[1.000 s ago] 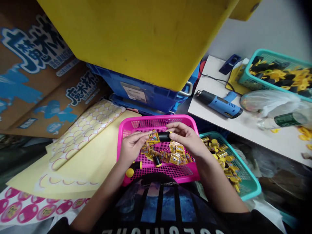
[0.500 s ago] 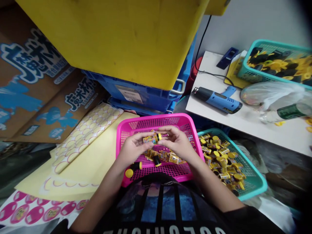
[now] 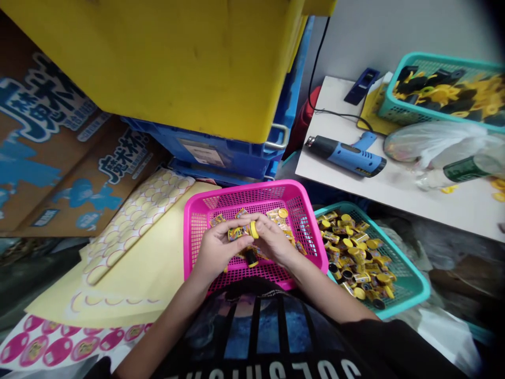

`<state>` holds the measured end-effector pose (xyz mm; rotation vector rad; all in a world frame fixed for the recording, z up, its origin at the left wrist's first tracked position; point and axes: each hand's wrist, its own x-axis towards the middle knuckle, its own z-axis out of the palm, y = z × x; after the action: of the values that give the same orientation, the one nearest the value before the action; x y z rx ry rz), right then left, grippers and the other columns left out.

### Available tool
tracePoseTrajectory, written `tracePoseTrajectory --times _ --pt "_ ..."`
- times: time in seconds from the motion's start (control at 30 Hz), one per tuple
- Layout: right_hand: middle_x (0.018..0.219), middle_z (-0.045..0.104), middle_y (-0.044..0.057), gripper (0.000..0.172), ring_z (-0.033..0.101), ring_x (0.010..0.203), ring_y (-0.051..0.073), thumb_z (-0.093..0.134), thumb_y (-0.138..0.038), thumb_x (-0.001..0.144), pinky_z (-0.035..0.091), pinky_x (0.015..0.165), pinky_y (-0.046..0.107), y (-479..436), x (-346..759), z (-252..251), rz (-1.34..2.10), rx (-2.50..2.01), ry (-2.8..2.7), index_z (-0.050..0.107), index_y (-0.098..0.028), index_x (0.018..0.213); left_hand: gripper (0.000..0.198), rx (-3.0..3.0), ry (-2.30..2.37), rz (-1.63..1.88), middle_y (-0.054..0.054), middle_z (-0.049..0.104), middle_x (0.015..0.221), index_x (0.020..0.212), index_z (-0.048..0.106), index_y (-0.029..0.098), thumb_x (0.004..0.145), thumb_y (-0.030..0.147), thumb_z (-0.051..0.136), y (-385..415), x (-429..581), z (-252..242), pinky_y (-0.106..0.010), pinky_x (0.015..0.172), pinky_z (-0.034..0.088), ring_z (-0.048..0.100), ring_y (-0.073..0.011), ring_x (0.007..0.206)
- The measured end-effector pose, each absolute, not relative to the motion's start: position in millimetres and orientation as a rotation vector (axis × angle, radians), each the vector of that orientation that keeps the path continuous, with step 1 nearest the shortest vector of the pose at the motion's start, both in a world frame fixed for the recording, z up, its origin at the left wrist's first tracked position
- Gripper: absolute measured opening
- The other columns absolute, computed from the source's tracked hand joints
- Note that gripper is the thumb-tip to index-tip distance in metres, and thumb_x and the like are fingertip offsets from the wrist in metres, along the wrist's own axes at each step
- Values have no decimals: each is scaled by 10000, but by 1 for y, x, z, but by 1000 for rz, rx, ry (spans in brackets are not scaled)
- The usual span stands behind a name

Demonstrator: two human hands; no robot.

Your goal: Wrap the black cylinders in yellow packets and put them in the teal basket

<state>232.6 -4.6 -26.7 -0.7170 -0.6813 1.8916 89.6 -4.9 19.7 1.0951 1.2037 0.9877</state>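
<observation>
The person's left hand [image 3: 215, 253] and right hand [image 3: 274, 242] are grasping a small yellow-capped labelled cylinder [image 3: 240, 233] between clenched fingers [image 3: 263, 225] (a slack pinch could drop it into the pink plastic mesh basket [image 3: 236, 192]).

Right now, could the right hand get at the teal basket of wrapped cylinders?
Probably yes: the right hand is on the yellow-capped cylinder, and only the pink basket's low rim lies between it and the teal basket.
</observation>
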Motion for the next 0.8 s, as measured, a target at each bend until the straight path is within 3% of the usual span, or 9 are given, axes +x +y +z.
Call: tracePoseTrajectory --times 0.2,0.3,0.5,0.8 --pt "934 622 9 310 572 807 130 681 -495 799 457 728 259 -5 237 -42 1755 -774 -858 644 -235 964 302 1112 1260 958 -42 766 933 914 739 191 618 214 796 -8 91 11 -310 754 586 710 -181 833" --pt "947 619 11 307 581 858 141 665 -494 815 453 793 280 -6 239 -40 1697 -804 -930 641 -237 980 274 1156 1233 965 -43 763 926 901 726 185 635 214 786 -6 92 9 -304 764 584 710 -178 842" --pt "1071 629 61 452 608 911 180 585 -561 847 492 793 319 -14 253 -20 1837 -726 -751 566 -251 1176 313 1392 1066 1059 -37 753 964 928 698 202 635 182 807 -3 101 11 -313 840 573 702 -190 935" --pt "911 622 4 434 586 764 113 795 -487 681 455 716 243 -23 268 -17 1909 -648 -605 606 -209 955 342 1660 947 1040 -35 759 996 987 737 259 663 186 817 -8 107 8 -319 918 543 701 -189 961"
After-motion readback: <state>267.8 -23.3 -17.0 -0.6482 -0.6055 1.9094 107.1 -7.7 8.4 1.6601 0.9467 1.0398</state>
